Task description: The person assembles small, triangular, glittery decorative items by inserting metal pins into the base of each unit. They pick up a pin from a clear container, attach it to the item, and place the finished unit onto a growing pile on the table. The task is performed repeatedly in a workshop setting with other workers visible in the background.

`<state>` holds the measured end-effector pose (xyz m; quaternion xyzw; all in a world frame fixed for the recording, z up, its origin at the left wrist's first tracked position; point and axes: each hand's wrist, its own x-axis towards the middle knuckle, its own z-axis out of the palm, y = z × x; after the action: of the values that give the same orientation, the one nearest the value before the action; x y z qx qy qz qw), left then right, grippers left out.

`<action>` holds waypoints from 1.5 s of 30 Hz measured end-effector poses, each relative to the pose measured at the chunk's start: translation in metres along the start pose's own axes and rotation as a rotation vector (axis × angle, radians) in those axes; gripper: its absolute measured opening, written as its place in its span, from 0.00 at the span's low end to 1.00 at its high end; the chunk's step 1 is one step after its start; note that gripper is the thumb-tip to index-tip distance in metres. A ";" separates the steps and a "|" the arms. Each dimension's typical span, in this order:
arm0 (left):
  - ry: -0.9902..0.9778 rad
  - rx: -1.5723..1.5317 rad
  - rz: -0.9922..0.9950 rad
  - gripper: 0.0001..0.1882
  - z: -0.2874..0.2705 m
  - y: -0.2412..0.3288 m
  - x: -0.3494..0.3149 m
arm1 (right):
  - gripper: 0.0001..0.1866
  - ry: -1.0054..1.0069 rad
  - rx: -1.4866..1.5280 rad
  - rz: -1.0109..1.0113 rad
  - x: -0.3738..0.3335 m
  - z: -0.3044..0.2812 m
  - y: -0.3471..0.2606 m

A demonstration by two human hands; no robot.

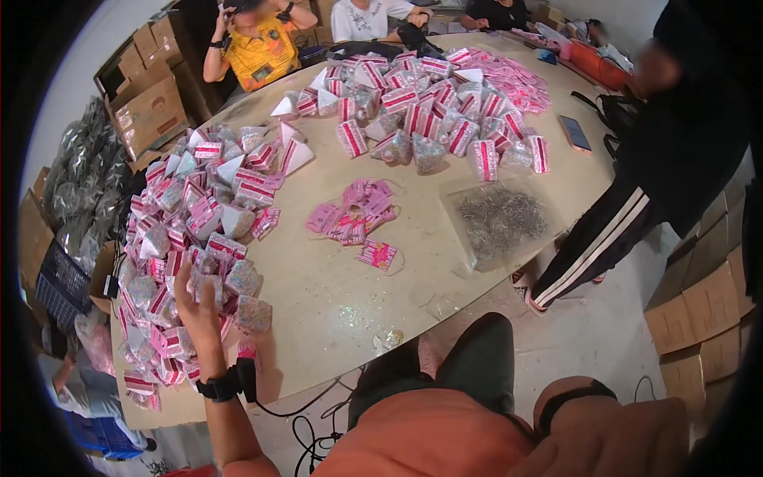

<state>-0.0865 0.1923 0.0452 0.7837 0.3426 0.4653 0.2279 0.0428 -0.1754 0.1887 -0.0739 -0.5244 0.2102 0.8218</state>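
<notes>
My left hand (199, 312) is raised at the near side of a large heap of cake-slice-shaped packs (256, 189) with pink-and-white striped sides and clear, glittery filling. Its fingers are spread apart, and I see nothing held in them. A black band circles the wrist. At the lower right, close to the camera, is my right hand (620, 433), over my orange top and away from the table. How its fingers are bent is not clear. Several pink printed tags with thin loops (358, 211) lie in a small pile at the middle of the table.
A clear shallow tray (455, 208) of small metal pieces sits near the table's right edge, by a phone (574, 133). Another pack heap (421, 119) lies at the far side. A person in black trousers (596, 246) stands right; others sit far. Cables (306, 433) hang below.
</notes>
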 end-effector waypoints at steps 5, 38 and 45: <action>-0.024 0.017 0.056 0.22 0.000 0.023 -0.016 | 0.26 0.044 -0.032 -0.015 -0.006 0.000 -0.003; -0.587 -0.078 0.213 0.21 0.085 0.059 -0.121 | 0.14 0.225 -0.771 0.184 -0.005 -0.112 -0.047; -0.553 -0.060 0.292 0.20 0.089 0.062 -0.121 | 0.10 -0.041 -1.774 0.863 -0.038 -0.275 -0.010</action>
<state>-0.0284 0.0571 -0.0235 0.9144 0.1377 0.2722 0.2661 0.2774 -0.1732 0.0394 -0.8447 -0.4342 0.0237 0.3121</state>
